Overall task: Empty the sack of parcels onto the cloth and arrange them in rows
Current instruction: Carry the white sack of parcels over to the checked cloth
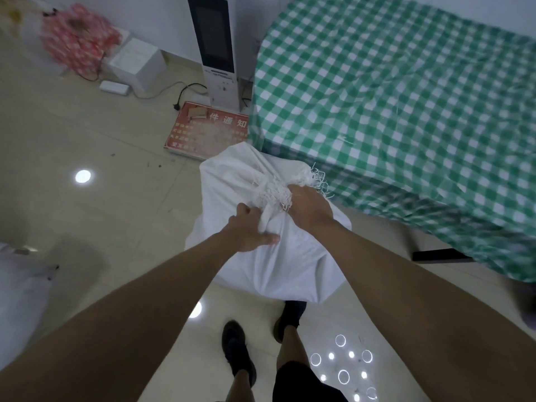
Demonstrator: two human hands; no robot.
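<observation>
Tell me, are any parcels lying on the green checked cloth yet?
No, the green checked cloth lies bare, and both hands grip the bunched neck of the white sack.

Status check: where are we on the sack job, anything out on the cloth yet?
Done: nothing visibly. The green checked cloth shows no parcels in view.
In hand: both hands grip the bunched, frayed neck of the white sack, left hand and right hand. The sack is full and closed, beside the cloth's edge.
Left: opening it, tipping parcels onto the cloth, arranging every row.
</observation>
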